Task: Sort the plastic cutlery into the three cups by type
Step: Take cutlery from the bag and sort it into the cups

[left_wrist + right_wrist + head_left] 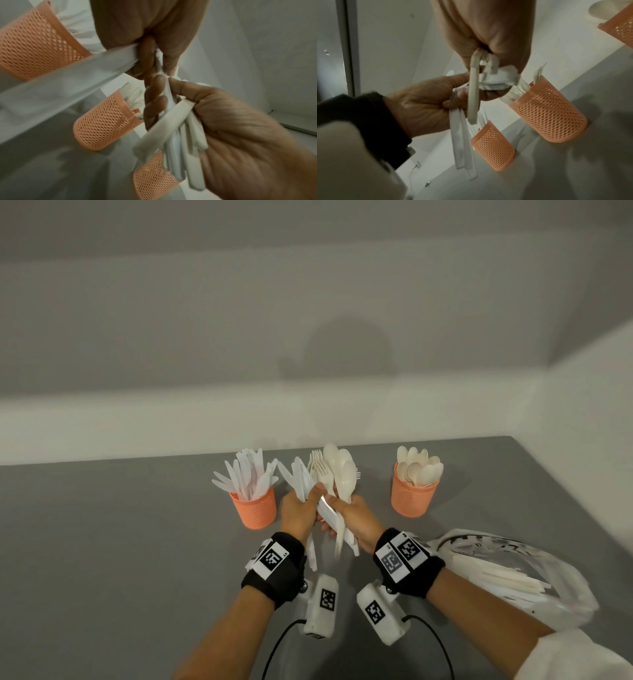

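Over the grey table [120, 542] my two hands meet between the cups. My left hand [303, 508] grips several white knives [296, 475] by their handles [462, 142]. My right hand [356, 517] holds a bundle of cream spoons and forks [340, 470], handles hanging down [181, 152]. The orange mesh cup on the left [255, 510] holds knives, the one on the right [412, 498] holds spoons. The middle cup [106, 121], hidden behind my hands in the head view, holds forks [547, 115].
A clear plastic bag [507, 573] with more cutlery lies on the table by my right forearm. A white wall runs behind the cups, with a second wall at the table's right edge. Cables trail from the wrist cameras towards me.
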The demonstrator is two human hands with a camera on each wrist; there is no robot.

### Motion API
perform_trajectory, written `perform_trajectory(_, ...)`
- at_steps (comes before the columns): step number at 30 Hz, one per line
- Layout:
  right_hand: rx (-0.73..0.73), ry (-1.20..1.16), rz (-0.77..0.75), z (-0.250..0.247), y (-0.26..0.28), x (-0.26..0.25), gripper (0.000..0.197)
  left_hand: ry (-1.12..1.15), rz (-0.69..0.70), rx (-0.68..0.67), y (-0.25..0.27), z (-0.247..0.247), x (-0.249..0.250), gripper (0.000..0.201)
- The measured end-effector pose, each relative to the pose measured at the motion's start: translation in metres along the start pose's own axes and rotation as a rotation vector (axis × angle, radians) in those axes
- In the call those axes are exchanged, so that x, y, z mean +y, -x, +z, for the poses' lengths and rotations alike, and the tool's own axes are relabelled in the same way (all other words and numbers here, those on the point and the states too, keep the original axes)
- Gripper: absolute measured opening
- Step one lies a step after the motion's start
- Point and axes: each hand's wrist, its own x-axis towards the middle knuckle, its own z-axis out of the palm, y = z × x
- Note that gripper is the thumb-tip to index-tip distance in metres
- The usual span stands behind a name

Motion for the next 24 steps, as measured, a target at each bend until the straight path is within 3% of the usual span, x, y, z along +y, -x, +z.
perform_trajectory(4,-0.028,-0.050,0.052,-0.001,-0.004,0.000,0.046,-0.005,0.010,0.049,-0.005,-0.008,-0.003,0.025)
perform_trajectory(7,-0.015,-0.069,0.034,0.000,-0.008,0.004,0.041,0.100,-0.070,0.156,-0.011,-0.019,-0.008,0.023)
perform_trajectory(10,-0.001,-0.029,0.052,-0.003,-0.009,0.004,0.021,0.226,-0.132,0.229,-0.015,-0.039,-0.008,0.023)
perform_trajectory(12,0.012,-0.019,0.066,-0.006,-0.009,0.001,0.019,0.341,-0.137,0.214,-0.023,-0.056,-0.004,0.023)
perform_trajectory(14,0.005,0.007,0.062,-0.010,-0.011,0.000,0.020,0.393,-0.109,0.252,-0.033,-0.074,0.010,0.019)
perform_trajectory(20,-0.044,-0.062,0.115,-0.016,-0.012,-0.009,0.027,0.219,0.110,0.534,-0.072,-0.111,0.063,0.048)
perform_trajectory(24,-0.040,-0.056,0.134,-0.018,-0.011,-0.014,0.030,0.264,0.164,0.590,-0.096,-0.109,0.064,0.048)
